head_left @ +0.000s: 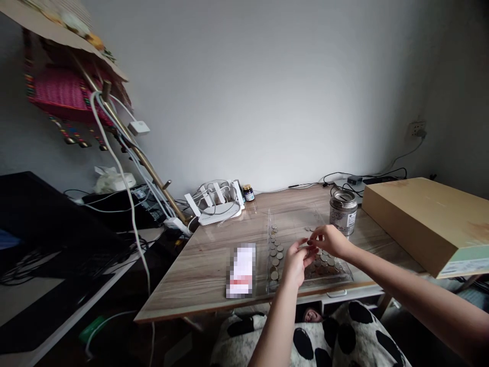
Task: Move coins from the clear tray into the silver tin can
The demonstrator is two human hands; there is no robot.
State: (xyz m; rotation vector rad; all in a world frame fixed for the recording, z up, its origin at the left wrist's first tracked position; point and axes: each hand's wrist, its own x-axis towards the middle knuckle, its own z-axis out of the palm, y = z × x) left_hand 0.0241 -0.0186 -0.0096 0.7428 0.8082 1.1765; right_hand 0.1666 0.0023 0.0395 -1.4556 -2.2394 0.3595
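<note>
Left hand (296, 262) and right hand (329, 239) held together over clear tray (346, 278), fingertips meeting. Fingers of both curled in pinch around something small between them; object too small to be identified, likely coin. Coins (275, 251) laid out in rows inside tray, more heaped under hands. Tray set on wooden counter (208, 260), near front edge. Metal tin (343, 211) stood upright just behind tray. Blurred white packet (240, 270) laid left of tray. Cardboard box (424, 219) rested at right. White router (217, 204) placed at back, by wall.
</note>
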